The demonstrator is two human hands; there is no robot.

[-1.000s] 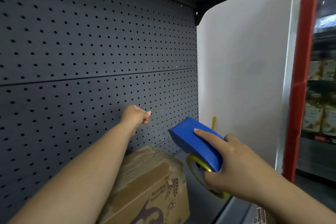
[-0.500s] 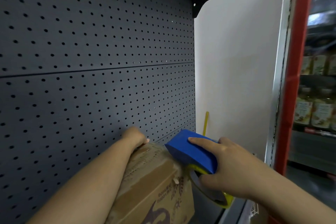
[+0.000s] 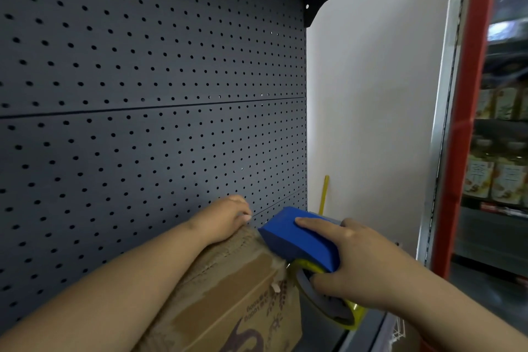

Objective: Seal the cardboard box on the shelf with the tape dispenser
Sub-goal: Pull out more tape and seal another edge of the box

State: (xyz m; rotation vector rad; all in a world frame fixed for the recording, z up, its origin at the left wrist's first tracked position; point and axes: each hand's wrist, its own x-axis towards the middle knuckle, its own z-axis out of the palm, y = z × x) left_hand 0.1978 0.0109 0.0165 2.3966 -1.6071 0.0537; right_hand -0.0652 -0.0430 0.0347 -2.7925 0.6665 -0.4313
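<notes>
A brown cardboard box (image 3: 240, 291) with dark print on its front stands on the shelf, low in the middle of the view. My left hand (image 3: 225, 217) lies on the box's far top edge, fingers curled down over it. My right hand (image 3: 354, 268) grips a blue tape dispenser (image 3: 303, 240) with a yellow-rimmed tape roll underneath. The dispenser's front end rests against the box's top right edge. Old brown tape runs along the box's top.
A dark perforated back panel (image 3: 148, 111) fills the left and centre. A white side panel (image 3: 371, 111) closes the shelf bay on the right, with a yellow strip (image 3: 325, 194) against it. Beyond a red post (image 3: 468, 128), shelves hold bottles (image 3: 497, 177).
My left hand came down from the air onto the far top edge of the box. My right hand lowered the dispenser until it met the box's top right edge.
</notes>
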